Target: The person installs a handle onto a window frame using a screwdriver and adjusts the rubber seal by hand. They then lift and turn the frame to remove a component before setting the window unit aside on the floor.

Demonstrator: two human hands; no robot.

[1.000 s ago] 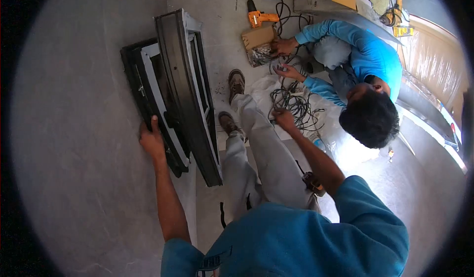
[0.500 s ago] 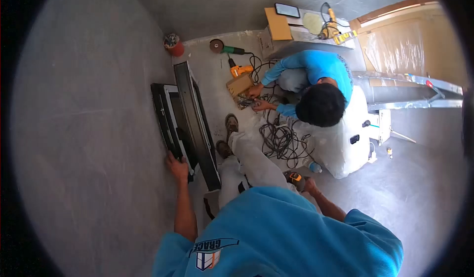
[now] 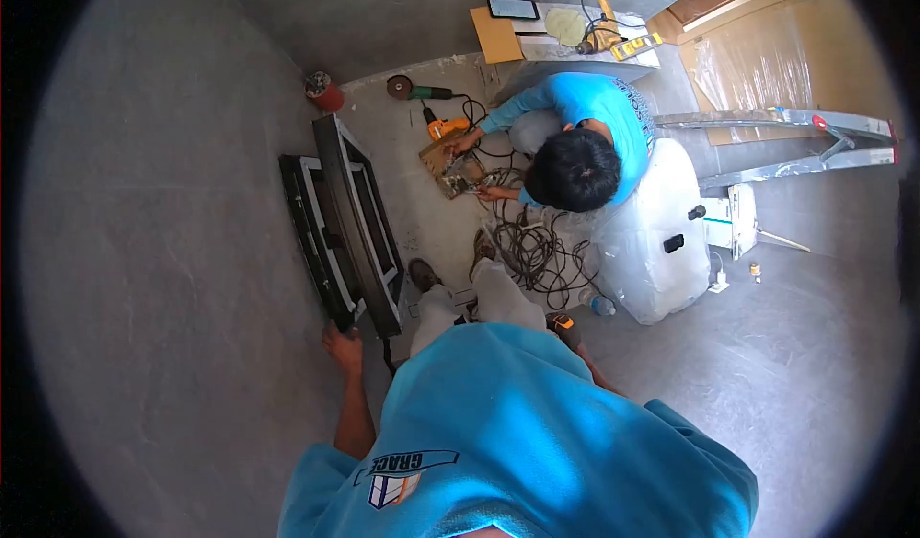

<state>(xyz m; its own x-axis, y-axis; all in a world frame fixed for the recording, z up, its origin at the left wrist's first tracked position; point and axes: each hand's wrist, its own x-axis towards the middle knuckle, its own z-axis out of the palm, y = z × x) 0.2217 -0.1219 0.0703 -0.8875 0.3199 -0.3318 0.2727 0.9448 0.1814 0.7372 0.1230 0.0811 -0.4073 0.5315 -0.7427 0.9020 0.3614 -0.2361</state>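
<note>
My left hand [image 3: 343,346] is at the lower end of a black metal frame [image 3: 309,241], its fingers closed on the edge. A second dark frame [image 3: 359,241] leans beside it on the right, overlapping it in this view. Low at my right side, my right hand [image 3: 586,354] grips a black-and-yellow tool [image 3: 563,323], whose kind I cannot tell. My shirt hides part of that hand and tool. My shoes [image 3: 423,274] stand on the floor between the frames and a tangle of dark cable [image 3: 539,258].
A co-worker [image 3: 599,136] in blue crouches ahead, hands at a small cardboard box [image 3: 431,160]. Near them lie an angle grinder [image 3: 418,89] and an orange drill [image 3: 445,126]. A red bucket [image 3: 326,94], plastic-wrapped bundle [image 3: 647,241], ladder [image 3: 767,116] and water bottle [image 3: 602,305] stand around.
My left hand has slid to the frame's lower end. The second frame stands less tight against the first. My view has shifted, and the co-worker's head has lifted slightly.
</note>
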